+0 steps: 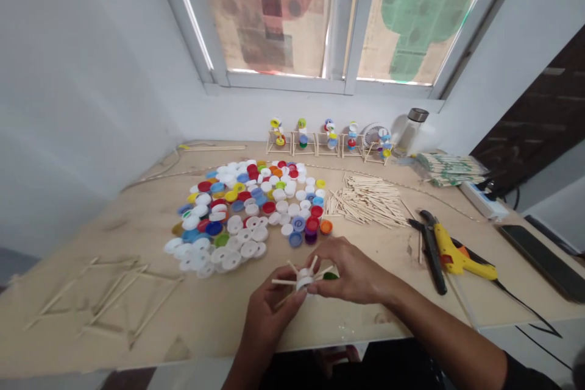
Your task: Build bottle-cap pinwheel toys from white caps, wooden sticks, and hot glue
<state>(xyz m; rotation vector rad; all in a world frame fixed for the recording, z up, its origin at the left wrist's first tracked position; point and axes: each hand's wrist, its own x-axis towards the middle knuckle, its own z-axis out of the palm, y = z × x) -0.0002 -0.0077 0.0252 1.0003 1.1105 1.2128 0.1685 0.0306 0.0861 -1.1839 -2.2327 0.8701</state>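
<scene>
Just above the front part of the table, both my hands grip a white bottle-cap hub (304, 280) with several thin wooden sticks poking out around it like spokes. My left hand (270, 311) holds it from the left and below, its thumb on the hub. From the right, my right hand (350, 271) pinches the hub, with the thumb at its front face. A dark green cap (330, 276) shows beside the right-hand fingers; whether it is joined to a stick cannot be made out.
A heap of coloured bottle caps (247, 207) lies ahead, with loose wooden sticks (370, 200) beside it. Stick frames (109, 301) lie left. At right are black-handled pliers (432, 253), a yellow glue gun (457, 253), a power strip (482, 200) and a phone (543, 259). Small cap wheels (329, 137) stand behind.
</scene>
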